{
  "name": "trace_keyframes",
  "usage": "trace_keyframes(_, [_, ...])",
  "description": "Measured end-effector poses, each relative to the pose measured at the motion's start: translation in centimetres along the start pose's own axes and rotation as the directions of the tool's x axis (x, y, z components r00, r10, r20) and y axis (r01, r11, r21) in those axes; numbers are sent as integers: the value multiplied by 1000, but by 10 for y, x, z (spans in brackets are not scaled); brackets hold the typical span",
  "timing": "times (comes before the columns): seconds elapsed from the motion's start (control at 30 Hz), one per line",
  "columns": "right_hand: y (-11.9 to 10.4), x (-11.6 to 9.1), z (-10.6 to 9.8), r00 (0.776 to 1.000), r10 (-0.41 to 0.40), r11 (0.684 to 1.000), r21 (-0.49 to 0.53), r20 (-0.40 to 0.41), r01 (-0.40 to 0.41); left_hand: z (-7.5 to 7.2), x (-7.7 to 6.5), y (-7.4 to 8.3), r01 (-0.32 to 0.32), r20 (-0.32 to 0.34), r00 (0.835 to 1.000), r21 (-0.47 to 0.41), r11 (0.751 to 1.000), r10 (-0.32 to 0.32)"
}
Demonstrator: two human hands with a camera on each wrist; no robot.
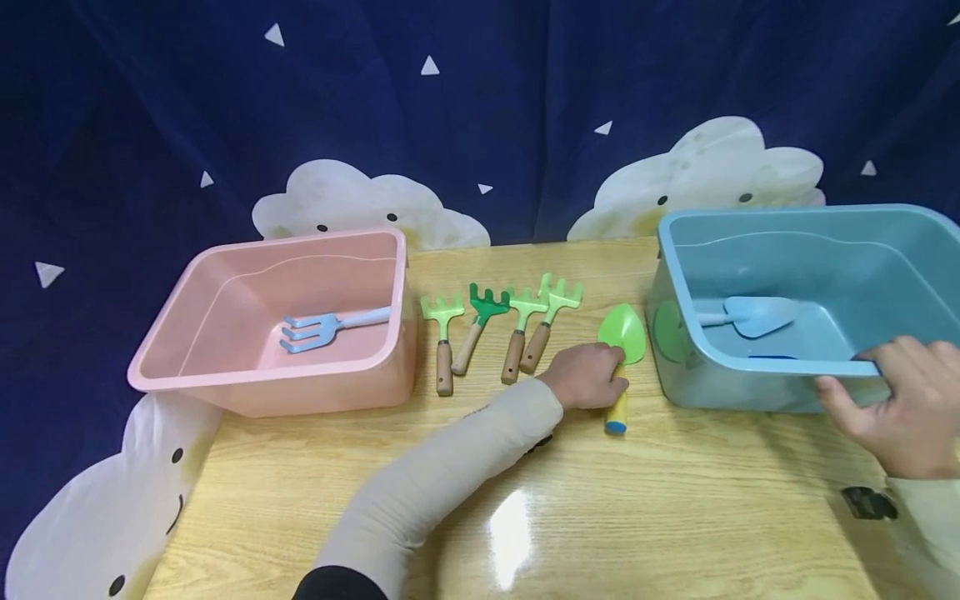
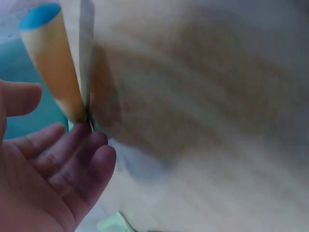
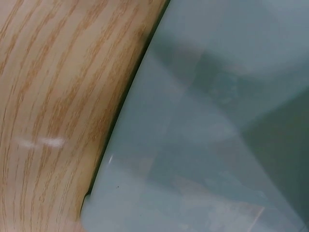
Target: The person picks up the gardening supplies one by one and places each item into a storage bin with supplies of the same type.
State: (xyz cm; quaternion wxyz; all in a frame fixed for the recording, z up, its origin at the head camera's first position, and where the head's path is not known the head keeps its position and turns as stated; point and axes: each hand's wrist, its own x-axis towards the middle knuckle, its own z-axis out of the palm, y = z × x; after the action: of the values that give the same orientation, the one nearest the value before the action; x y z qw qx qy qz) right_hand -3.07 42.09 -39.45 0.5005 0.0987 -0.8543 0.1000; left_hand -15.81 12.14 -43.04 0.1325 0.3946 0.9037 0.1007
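Note:
On the wooden table lies a hand trowel (image 1: 628, 333) with a light green blade and a yellow, blue-ended handle. My left hand (image 1: 585, 377) reaches over its handle. In the left wrist view, the thumb stands apart from the handle (image 2: 53, 67), and the fingertips (image 2: 99, 140) are right at its blade end. At the right, my right hand (image 1: 911, 404) grips the near rim of a blue bin (image 1: 750, 383), fingers over the edge and thumb outside. A light blue trowel (image 1: 765, 315) lies inside that bin. The right wrist view shows the bin's wall (image 3: 183, 145) close up.
Several small hand rakes with green heads and wooden handles, including a dark green one (image 1: 487, 307), lie left of the trowel. Farther left stands a pink bin (image 1: 300, 387) with a light blue hand fork (image 1: 322, 327) inside. A dark blue curtain (image 1: 525, 100) hangs behind the table (image 1: 637, 508).

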Motion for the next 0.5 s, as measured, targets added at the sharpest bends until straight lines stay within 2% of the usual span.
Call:
trace_keyframes(0.13, [1,1,-1,1000,-22,1000,-12,13,22,6,-2,6,71,-9,997,-11,997,-71])
trace_keyframes(0.27, [2,0,-3,999,-29,998,-52,45,31,8,-4,13,155,0,988,-91,984,-155])
trace_keyframes(0.37, [2,-1,-3,999,-29,998,-57,41,31,8,-4,17,231,55,973,-233,945,-224])
trace_keyframes(0.5, [1,1,-2,999,-41,998,-38,20,41,7,-4,16,306,122,952,-406,861,-280])
